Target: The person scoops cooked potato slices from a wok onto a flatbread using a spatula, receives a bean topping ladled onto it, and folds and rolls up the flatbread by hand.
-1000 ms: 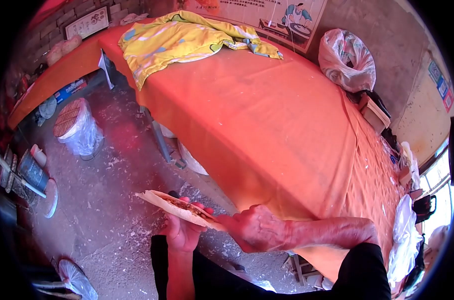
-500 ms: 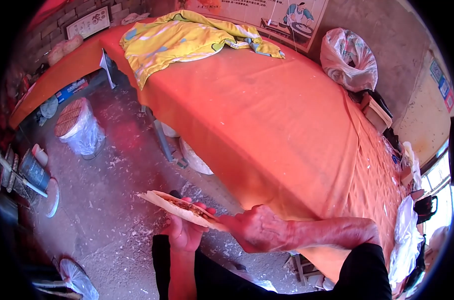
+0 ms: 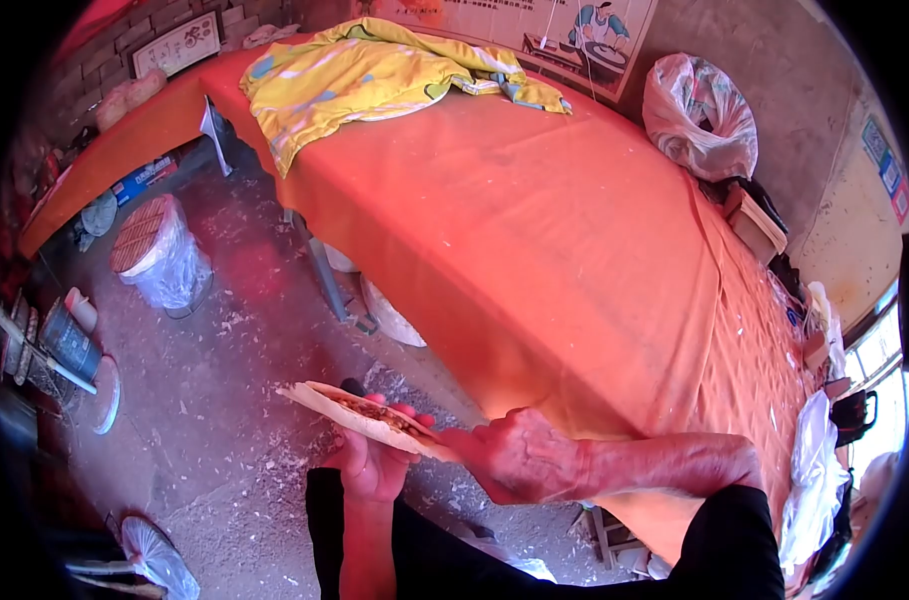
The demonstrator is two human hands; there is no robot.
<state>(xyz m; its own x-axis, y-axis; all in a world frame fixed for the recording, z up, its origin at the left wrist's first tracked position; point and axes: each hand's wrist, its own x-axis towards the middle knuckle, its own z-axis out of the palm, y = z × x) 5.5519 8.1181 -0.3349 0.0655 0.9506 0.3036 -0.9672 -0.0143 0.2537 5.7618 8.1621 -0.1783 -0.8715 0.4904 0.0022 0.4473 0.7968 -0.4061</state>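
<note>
A filled flatbread (image 3: pixel 362 418), pale outside with a brown filling along its open edge, is held out in front of me above the floor. My left hand (image 3: pixel 376 462) supports it from below, with fingertips showing behind its far side and the thumb on the near side. At the flatbread's right end, my right hand (image 3: pixel 522 456) is closed with its fingers pressed to the edge. Those fingertips are partly hidden by the hand itself. The orange cloth-covered table (image 3: pixel 514 250) lies just beyond my right hand and forearm.
A yellow patterned cloth (image 3: pixel 364 85) lies crumpled at the table's far end. On the left floor stands a plastic-wrapped stool-like drum (image 3: pixel 164 260), with buckets (image 3: pixel 69 345) farther left. A white plastic bag (image 3: pixel 699 118) sits at the table's back right corner.
Almost nothing differs. Both hands and the flatbread stay in nearly the same place, while the whole view shifts very slightly.
</note>
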